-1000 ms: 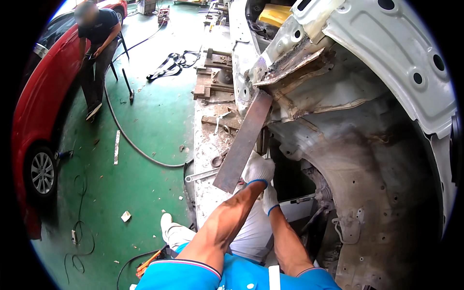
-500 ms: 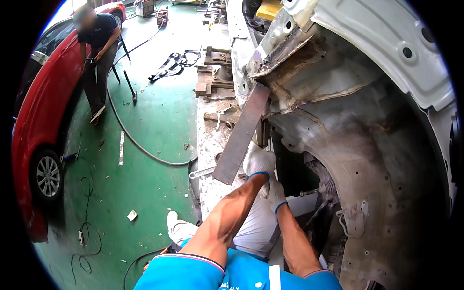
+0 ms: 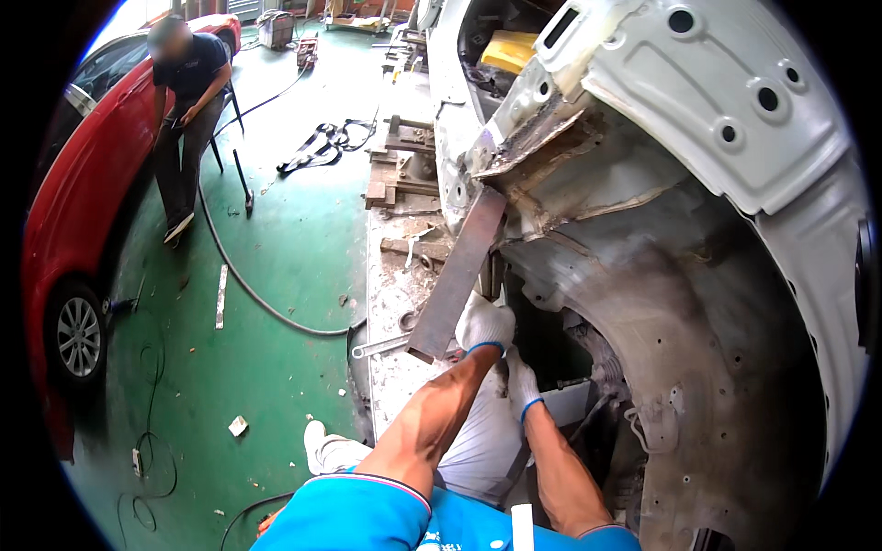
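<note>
My left hand (image 3: 484, 326), in a white knit glove with a blue cuff, is closed in a fist below a long flat steel bar (image 3: 459, 275). What it grips is hidden; an upright metal piece (image 3: 491, 278) rises just beyond it. Close behind and lower, my right hand (image 3: 524, 381), gloved the same way, has its fingers curled together around something I cannot make out. The brownish bar slants across the bench edge, its upper end against the cut, rusty edge of a stripped car body (image 3: 698, 303).
A wrench (image 3: 378, 348) and metal clamps (image 3: 411, 165) lie along the white bench (image 3: 390, 294) at left. A hose (image 3: 241, 289) and black straps (image 3: 322, 147) cross the green floor. Another person (image 3: 188, 101) stands beside a red car (image 3: 101, 184).
My view has tilted up slightly, so the scene sits lower. The right hand has drawn down a little from the left; the left hand stays closed below the bar.
</note>
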Available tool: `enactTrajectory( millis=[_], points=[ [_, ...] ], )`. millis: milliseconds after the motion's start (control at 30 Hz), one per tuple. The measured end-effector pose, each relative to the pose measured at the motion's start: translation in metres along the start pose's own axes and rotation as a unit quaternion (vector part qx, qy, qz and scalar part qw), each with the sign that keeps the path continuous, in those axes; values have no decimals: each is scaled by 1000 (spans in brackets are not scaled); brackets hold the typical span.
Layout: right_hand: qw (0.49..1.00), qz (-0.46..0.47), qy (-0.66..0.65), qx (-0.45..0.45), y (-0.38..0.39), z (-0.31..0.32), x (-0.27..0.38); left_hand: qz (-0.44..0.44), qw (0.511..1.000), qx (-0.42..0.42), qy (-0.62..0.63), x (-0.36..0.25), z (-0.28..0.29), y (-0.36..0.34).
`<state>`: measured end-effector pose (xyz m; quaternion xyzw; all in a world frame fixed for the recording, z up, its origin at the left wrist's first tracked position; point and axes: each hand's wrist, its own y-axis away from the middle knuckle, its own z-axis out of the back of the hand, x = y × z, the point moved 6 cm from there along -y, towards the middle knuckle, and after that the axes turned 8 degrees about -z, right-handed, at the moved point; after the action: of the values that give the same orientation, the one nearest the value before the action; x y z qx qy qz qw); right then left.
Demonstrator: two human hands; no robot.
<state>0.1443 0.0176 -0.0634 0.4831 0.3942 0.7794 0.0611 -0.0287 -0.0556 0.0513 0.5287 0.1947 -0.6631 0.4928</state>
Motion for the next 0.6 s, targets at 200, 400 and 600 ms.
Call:
enactTrajectory(
  millis=[200,400,600],
  points=[
    [994,-102,21,-12,44,-15,6,-34,999,-14,10,7,11,16],
    [998,-14,44,31,19,4,9,-17,1000,-7,1,5,-8,-1],
    [996,-14,39,74,30,-3,17,-11,1000,23,-6,10,-11,-5]
  ],
)
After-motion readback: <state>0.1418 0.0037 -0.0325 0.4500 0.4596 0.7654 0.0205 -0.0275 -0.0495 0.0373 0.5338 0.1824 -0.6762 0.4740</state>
